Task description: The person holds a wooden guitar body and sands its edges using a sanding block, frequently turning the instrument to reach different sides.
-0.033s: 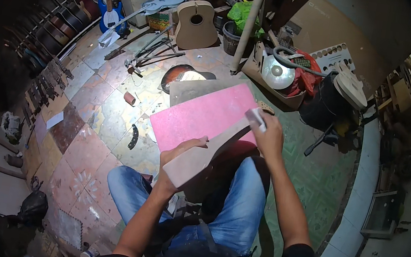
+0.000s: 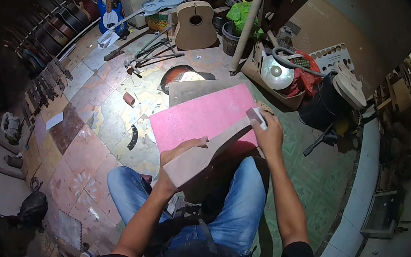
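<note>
A tan wooden piece [image 2: 201, 160] with a smooth waisted curve, like the side of a small guitar body, slants above my lap. My left hand [image 2: 175, 153] grips its near left part, the thumb lying along the upper edge. Close to the far right end, my right hand [image 2: 269, 133] is closed on a small grey-and-white block [image 2: 256, 117], like a sanding block. The block meets or nearly meets the wood; exact contact cannot be told. Beyond the wood lies a flat pink board [image 2: 202, 115], partly covered by it. The underside of the wooden piece is in shadow.
Past the board lie a grey sheet [image 2: 184, 92] and a dark sunburst guitar body [image 2: 173, 77]. A reddish roll [image 2: 129, 98] and a black curved piece [image 2: 133, 138] are on the tiles. An acoustic guitar body [image 2: 197, 26] and a filled carton [image 2: 275, 86] stand farther off.
My right hand and the block have shifted very slightly, and the block looks sharper and turned a little. My left hand and the wooden piece look unmoved.
</note>
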Demonstrator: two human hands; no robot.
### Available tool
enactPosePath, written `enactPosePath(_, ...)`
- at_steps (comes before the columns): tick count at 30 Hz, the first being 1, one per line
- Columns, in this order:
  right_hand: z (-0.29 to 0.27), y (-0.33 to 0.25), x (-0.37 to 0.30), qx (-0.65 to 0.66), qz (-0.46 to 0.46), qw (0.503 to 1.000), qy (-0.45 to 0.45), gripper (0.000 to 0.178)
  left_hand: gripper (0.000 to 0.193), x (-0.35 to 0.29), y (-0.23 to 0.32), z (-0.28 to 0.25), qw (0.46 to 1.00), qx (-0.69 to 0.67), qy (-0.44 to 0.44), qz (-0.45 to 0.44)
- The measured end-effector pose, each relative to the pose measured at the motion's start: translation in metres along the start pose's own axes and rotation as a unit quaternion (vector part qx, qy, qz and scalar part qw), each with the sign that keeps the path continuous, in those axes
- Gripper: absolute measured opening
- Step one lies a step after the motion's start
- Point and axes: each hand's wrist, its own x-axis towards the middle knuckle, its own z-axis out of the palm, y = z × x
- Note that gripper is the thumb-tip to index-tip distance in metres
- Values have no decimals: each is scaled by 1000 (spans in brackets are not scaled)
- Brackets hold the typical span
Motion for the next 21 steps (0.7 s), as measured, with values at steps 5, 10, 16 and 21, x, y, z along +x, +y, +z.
enactPosePath(5,5,-58,-55,-68,-172,983,-15,45,46,-7,0,-8,999,28,16,-1)
enactPosePath(10,6,-23,-21,-80,-75,994,7,47,46,-6,-1,-2,1000,26,7,3)
enactPosePath(16,4,-29,-15,-72,-74,995,-16,47,46,-16,2,-8,999,26,29,-20)
enactPosePath(21,16,-61,-55,-89,-156,984,-22,43,44,-17,-5,-14,997,58,47,23)
